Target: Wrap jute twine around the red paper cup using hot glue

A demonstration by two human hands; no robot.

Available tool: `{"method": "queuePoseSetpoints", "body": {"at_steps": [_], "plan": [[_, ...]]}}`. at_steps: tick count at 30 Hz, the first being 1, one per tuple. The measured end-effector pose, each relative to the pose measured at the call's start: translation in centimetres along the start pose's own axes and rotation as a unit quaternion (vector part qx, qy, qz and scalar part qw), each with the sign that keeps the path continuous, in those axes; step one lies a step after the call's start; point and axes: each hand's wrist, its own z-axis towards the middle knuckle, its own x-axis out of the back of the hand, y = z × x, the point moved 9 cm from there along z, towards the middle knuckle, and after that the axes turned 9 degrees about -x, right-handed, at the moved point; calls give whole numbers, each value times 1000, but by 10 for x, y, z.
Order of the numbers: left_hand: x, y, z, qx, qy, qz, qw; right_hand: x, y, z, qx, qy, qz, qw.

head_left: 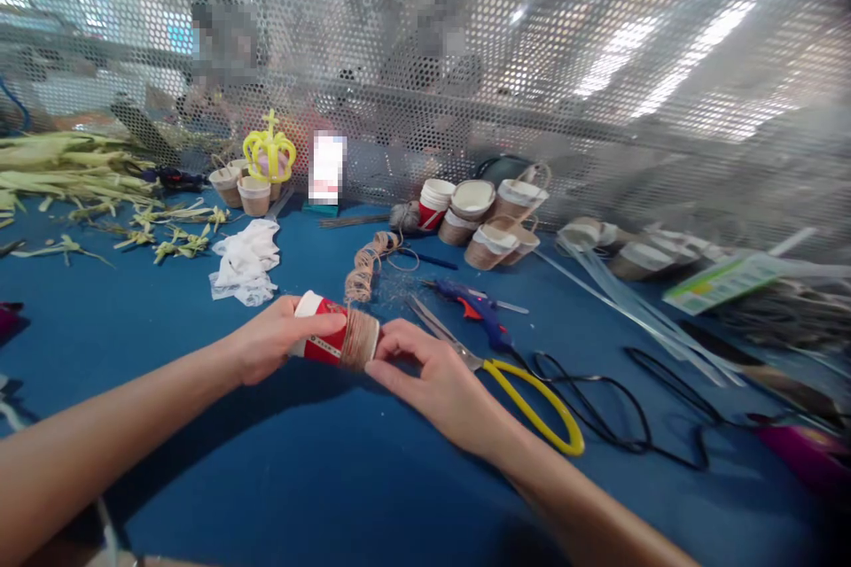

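My left hand [269,338] grips a red and white paper cup [325,328], which lies on its side above the blue table. Brown twine [360,339] is wound round the right part of the cup. My right hand [425,372] is closed at the cup's right end, thumb and fingers pressed on its edge; part of the fingers is hidden. From the cup the twine runs to a loose twine bundle [363,273] just behind. Beside my right hand lie yellow-handled scissors [532,407] and a blue glue gun [479,306] with a black cord.
Twine-wrapped cups [488,244] stand at the back, by a perforated metal screen [372,62]. At the left are a crumpled white cloth [247,257], pale dried leaves [73,164] and a yellow crown-shaped object [269,151]. Clear glue sticks [651,319] lie to the right.
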Motion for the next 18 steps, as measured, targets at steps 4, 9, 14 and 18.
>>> {"method": "queuePoseSetpoints", "body": {"at_steps": [4,9,14,18], "plan": [[-12,7,-2,-37,-70,113,990,23,18,12,-69,37,32,996],[-22,4,0,-54,-128,232,963,-1,38,32,-151,-59,153,975],[-25,1,1,-55,-140,280,948,-21,32,47,-158,-90,284,941],[-27,0,-3,-46,-143,254,955,-18,26,61,-160,-82,304,936]]}}
